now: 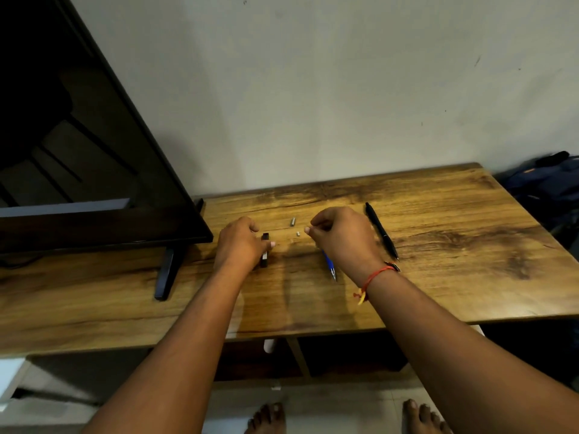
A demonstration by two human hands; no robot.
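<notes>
- My bare feet (pixel 266 416) stand on the floor, nearer than the edge of the wooden table (pixel 454 277)
- A red thread (pixel 374 275) is tied round my right wrist, its loose ends hanging on the inner side
- The blue pen (pixel 329 266) shows from under the heel of my right hand (pixel 343 236); its long axis runs near to far, leaning slightly left at the far end, and its metal tip points back at me
- I cannot tell whether that pen lies on the table or is tucked in my palm
- My left hand (pixel 239 242) grips a black barrel (pixel 265 261), fingers curled over it and the thumb laid across its right side
- The barrel's long axis runs almost straight away from me: one end sticks out on the near side of my grip, the other past my thumb on the far side, with a silvery bit showing midway
- My right hand's fingers are curled and the thumb and forefinger tips are pressed together, pointing left toward my other hand; whether anything tiny sits between them I cannot tell
- Between my two grips, just left of my right fingertips, lies a small metal piece (pixel 298 234)
- A little farther off lies a longer metal piece (pixel 293 221), its axis near to far
- Right of my right hand lies a black pen (pixel 380 231), apart from it, tip toward me and rightward, tail away and leftward
- Left of my left hand stands a television (pixel 78 136) on its black foot (pixel 167 270)
- Far right, beyond the table, a dark bag (pixel 548 186) sits against the wall
</notes>
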